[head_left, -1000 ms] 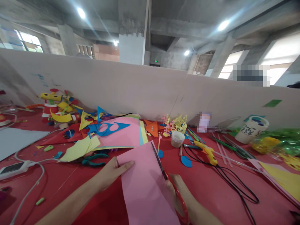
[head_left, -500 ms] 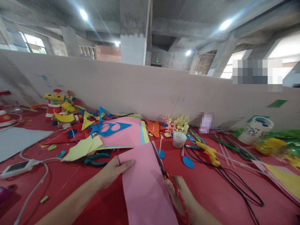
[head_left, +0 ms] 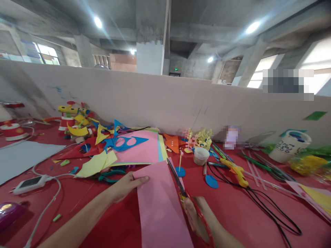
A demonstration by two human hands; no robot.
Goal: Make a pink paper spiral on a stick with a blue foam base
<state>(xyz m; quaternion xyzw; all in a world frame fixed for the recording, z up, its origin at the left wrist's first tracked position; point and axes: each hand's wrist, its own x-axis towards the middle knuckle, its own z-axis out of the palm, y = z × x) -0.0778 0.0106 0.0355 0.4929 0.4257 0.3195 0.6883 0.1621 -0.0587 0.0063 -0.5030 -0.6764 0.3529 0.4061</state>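
My left hand (head_left: 130, 186) pinches the upper left edge of a pink sheet (head_left: 160, 199), thumb on top and the other fingers hidden beneath. The sheet slants toward me over the red table. My right hand (head_left: 198, 215) is closed around the red handles of a pair of scissors (head_left: 178, 177). Their dark blades point away from me and lie along the sheet's right edge. A narrow bit of pink shows just right of the blades. Beyond the blade tips stands a small stick on a blue round base (head_left: 180, 172).
A yellow glue gun (head_left: 235, 172) with a black cable lies at right, near a small white cup (head_left: 201, 156). Teal-handled pliers (head_left: 111, 176), yellow scraps (head_left: 97, 164) and blue cut-outs (head_left: 129, 142) lie at left. A white partition (head_left: 165, 103) borders the table's back.
The camera view has turned slightly left, so the scene sits further right. The scissors' handles have spread a little. Both hands keep their hold on the sheet and scissors.
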